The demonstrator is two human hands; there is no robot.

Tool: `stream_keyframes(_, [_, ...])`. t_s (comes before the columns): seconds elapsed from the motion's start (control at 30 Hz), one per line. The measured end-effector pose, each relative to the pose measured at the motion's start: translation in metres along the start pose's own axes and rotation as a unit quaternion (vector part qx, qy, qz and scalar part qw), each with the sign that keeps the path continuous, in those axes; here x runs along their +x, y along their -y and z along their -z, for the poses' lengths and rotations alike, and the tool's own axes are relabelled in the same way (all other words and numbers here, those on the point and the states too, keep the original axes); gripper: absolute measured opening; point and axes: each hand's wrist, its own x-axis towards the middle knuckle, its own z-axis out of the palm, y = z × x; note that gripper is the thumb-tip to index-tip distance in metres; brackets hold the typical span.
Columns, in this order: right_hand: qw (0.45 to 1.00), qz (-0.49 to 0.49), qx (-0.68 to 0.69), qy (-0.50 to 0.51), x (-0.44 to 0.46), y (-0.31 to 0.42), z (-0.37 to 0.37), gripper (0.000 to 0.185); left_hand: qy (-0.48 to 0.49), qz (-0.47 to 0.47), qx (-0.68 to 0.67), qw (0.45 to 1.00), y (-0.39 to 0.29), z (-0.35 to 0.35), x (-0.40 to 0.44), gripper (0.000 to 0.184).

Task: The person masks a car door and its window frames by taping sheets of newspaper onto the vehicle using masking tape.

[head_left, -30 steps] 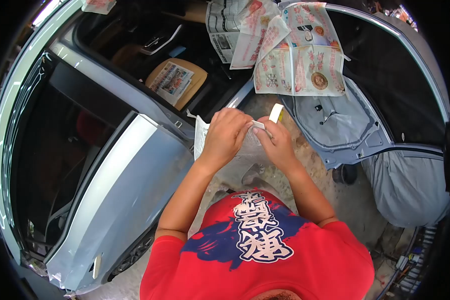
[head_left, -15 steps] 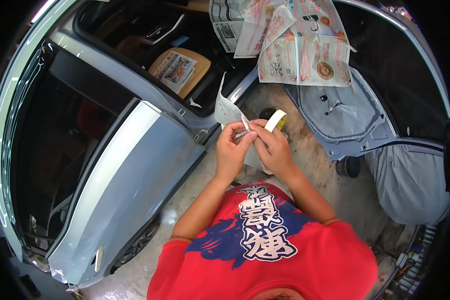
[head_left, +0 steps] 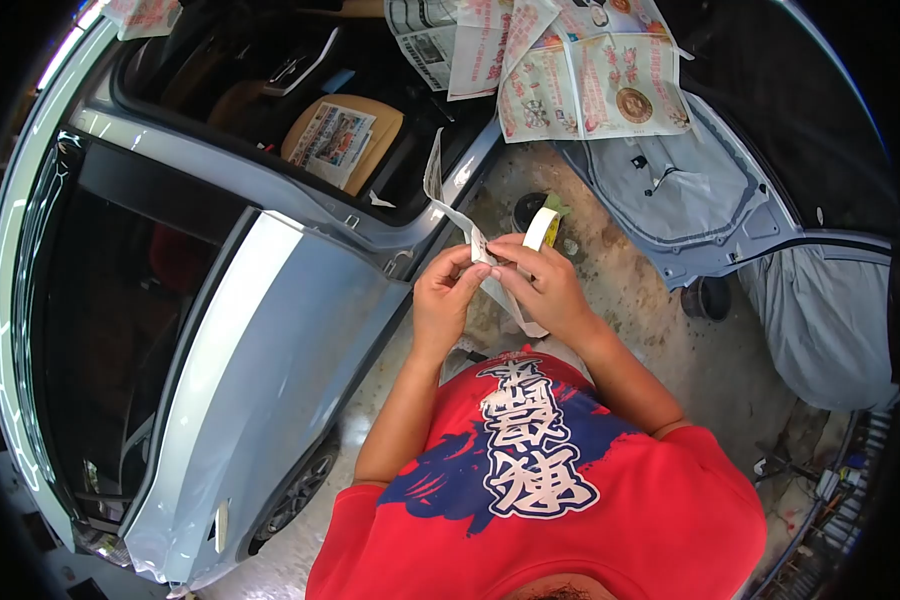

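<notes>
Both hands meet in front of the red shirt, at a sheet of newspaper (head_left: 434, 178) folded into a narrow strip. My left hand (head_left: 443, 302) is closed, pinching the strip between thumb and fingers. My right hand (head_left: 550, 292) is closed too, its fingertips on the same strip beside the left thumb. A roll of white tape (head_left: 540, 229) sits at the right hand's fingers, standing on edge above the knuckles. One end of the paper rises toward the car's door opening, and another part hangs below the hands. The fingers partly hide the fold.
A pale blue-grey car door (head_left: 235, 330) stands on the left. An open door panel (head_left: 670, 205) is at the right, with newspaper sheets (head_left: 600, 85) hung over its top. A seat (head_left: 375, 150) with newspaper shows inside. A black pot (head_left: 707, 298) stands on the concrete floor (head_left: 610, 250).
The newspaper has turned more edge-on and looks narrower, with its fold now showing between the fingers. The view has shifted slightly. Both hands keep their grip, and the tape roll stays at the right hand.
</notes>
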Motion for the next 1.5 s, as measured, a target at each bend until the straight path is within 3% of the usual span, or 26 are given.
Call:
stream_keyframes(0.43, [0.997, -0.064, 0.017, -0.049, -0.014, -0.025, 0.005, 0.02, 0.008, -0.05, 0.151, 0.987, 0.008, -0.01, 0.004, 0.013])
stream_keyframes(0.5, [0.991, -0.092, -0.043, -0.091, -0.012, -0.043, 0.013, 0.018, -0.002, -0.055, 0.201, 0.978, 0.007, -0.008, 0.005, 0.015])
stream_keyframes(0.6, [0.956, -0.182, -0.089, -0.211, -0.007, -0.089, 0.07, 0.026, -0.086, 0.026, 0.15, 0.985, 0.017, 0.017, 0.01, 0.015])
stream_keyframes(0.63, [0.922, -0.266, -0.052, -0.278, -0.003, -0.091, 0.095, 0.027, -0.114, 0.059, 0.1, 0.987, 0.016, 0.026, 0.014, 0.014])
stream_keyframes(0.67, [0.91, -0.252, -0.114, -0.309, -0.003, -0.103, 0.128, 0.028, -0.142, 0.093, 0.05, 0.984, 0.013, 0.037, 0.018, 0.013])
stream_keyframes(0.73, [0.876, -0.309, -0.114, -0.353, -0.01, -0.108, 0.192, 0.027, -0.179, 0.129, -0.032, 0.975, 0.016, 0.063, 0.03, 0.011])
stream_keyframes(0.8, [0.834, -0.225, 0.086, -0.496, -0.017, -0.135, 0.238, 0.025, -0.232, 0.076, -0.112, 0.963, 0.014, 0.067, 0.047, 0.011])
stream_keyframes(0.9, [0.818, -0.126, 0.13, -0.546, -0.018, -0.113, 0.269, 0.023, -0.242, 0.008, -0.121, 0.963, 0.019, 0.081, 0.076, 0.011])
stream_keyframes(1.1, [0.84, -0.015, 0.0, -0.543, -0.024, -0.08, 0.294, 0.021, -0.217, -0.139, -0.007, 0.966, 0.032, 0.097, 0.149, 0.012])
stream_keyframes(1.23, [0.839, -0.067, -0.042, -0.539, -0.02, -0.079, 0.284, 0.021, -0.184, -0.164, -0.021, 0.969, 0.027, 0.091, 0.182, 0.01])
stream_keyframes(1.4, [0.886, -0.114, -0.115, -0.434, -0.016, -0.165, 0.224, 0.017, -0.24, -0.119, 0.054, 0.962, 0.094, 0.134, 0.222, 0.028])
stream_keyframes(1.5, [0.917, -0.113, -0.147, -0.352, 0.013, -0.209, 0.161, 0.017, -0.287, -0.016, 0.167, 0.943, 0.145, 0.175, 0.246, 0.023])
